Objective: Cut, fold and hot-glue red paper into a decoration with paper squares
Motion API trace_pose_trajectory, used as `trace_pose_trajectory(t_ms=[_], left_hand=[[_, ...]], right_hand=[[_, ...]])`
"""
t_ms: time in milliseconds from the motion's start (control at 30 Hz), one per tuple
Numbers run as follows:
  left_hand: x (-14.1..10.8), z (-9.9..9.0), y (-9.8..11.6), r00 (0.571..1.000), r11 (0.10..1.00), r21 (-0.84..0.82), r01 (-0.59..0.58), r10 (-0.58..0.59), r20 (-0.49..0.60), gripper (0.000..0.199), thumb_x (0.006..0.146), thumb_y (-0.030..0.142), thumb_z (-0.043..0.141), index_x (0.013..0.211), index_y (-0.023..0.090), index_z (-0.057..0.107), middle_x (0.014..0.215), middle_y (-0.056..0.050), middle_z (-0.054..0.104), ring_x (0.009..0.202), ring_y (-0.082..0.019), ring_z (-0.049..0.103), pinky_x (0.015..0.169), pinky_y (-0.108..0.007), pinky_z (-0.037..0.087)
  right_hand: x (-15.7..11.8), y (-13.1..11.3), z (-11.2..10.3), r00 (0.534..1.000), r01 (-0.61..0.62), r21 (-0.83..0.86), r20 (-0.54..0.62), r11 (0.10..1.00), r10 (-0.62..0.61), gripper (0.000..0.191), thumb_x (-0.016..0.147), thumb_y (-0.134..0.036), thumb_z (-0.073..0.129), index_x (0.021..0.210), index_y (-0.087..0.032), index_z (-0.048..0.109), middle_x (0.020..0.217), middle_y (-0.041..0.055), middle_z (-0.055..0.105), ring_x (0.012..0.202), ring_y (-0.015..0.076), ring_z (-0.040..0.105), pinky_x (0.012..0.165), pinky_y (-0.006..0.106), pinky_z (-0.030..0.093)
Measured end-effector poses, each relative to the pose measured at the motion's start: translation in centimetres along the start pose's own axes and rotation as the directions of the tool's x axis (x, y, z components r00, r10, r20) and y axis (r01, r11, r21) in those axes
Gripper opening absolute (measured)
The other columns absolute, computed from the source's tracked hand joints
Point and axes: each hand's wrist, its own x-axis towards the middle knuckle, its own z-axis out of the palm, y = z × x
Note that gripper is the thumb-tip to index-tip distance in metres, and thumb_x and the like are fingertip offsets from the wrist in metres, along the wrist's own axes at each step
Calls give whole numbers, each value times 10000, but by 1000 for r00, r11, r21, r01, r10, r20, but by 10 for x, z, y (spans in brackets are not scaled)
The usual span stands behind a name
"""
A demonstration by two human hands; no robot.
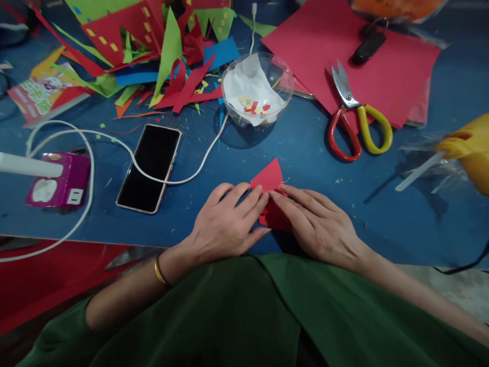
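Note:
A small folded piece of red paper (269, 176) lies on the blue table near its front edge. Its upper part comes to a point, and a darker, shaded part shows below. From the left, my left hand (229, 219) rests on it with fingers stretched out and fingertips on the paper; the thumb lies along its near side. My right hand (321, 221) lies across the right part, its fingers extended and pressing down. The fingertips of both hands meet at the middle, over what looks like a fold. My hands cover much of the paper.
Scissors (347, 109) lie open beside large red sheets (305, 46). A clear bowl (280, 104) holds white tissue and tiny paper bits. Colourful paper scraps (170, 56) pile up at the back left. A phone (147, 171) lies under a white cable (187, 179) near a purple box (72, 178).

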Motion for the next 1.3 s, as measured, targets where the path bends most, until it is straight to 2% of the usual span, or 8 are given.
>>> trace_pose_trajectory(t_ms=[200,300,533,767,933,1133,1233,1300], left_hand=[[-5,-3,5,998,998,-30,52,-53,-22,492,1025,431,483,1306,51,619,1324,-160,703,1200,-297,625,1006,-418,411],[-5,-4,5,998,997,-44,61,-62,-12,474,1029,410,488,1319,51,593,1306,-170,705,1203,-295,622,1000,-410,412],[-5,-1,-1,986,975,-154,158,-163,-24,548,1054,485,391,1378,73,553,1234,-147,732,1128,-274,649,953,-426,421],[-11,1,2,990,992,3,129,-129,-65,500,1062,405,412,1367,48,584,1211,-153,742,1121,-282,653,945,-423,429],[-9,1,0,992,993,-18,117,-118,-51,495,1049,381,443,1402,54,560,1234,-138,739,1135,-278,646,1072,-453,392],[-10,5,0,990,997,-7,78,-79,-117,500,1057,368,422,1434,60,536,1289,-141,724,1214,-291,623,1098,-480,402],[-12,7,1,990,994,-37,102,-105,-95,498,1036,344,474,1427,44,541,1230,-169,744,1208,-301,630,1135,-517,377],[-8,6,1,981,978,-128,165,-177,-84,462,1024,297,502,1422,67,547,1169,-150,766,1162,-278,654,1115,-502,405]], right_hand=[[5,-2,-1,997,64,-22,46,998,-63,420,996,-66,393,1373,19,557,1394,205,643,1350,289,576,1080,419,503],[6,-3,-1,995,93,-52,37,994,-92,401,994,-58,393,1333,39,584,1349,220,670,1308,301,611,1077,426,503],[6,0,6,999,22,-25,-47,999,-24,352,995,-55,433,1288,14,614,1268,194,724,1214,262,668,1067,411,511],[4,0,8,998,-13,4,-56,1000,13,361,978,-53,443,1293,-18,615,1252,188,732,1215,253,664,1061,420,516],[5,1,10,997,19,6,-76,1000,-19,368,975,-49,417,1276,3,623,1218,197,742,1157,254,680,1044,433,522],[5,-1,14,992,11,-23,-125,1000,-14,389,971,-55,404,1281,-24,636,1175,182,758,1143,247,682,1050,436,518],[4,-1,15,989,13,10,-147,1000,-12,413,954,-50,406,1292,-47,643,1183,188,753,1136,253,684,1046,460,521],[5,-1,14,990,13,19,-142,1000,-11,418,943,-43,402,1280,-43,650,1179,200,750,1126,256,686,1039,465,525]])
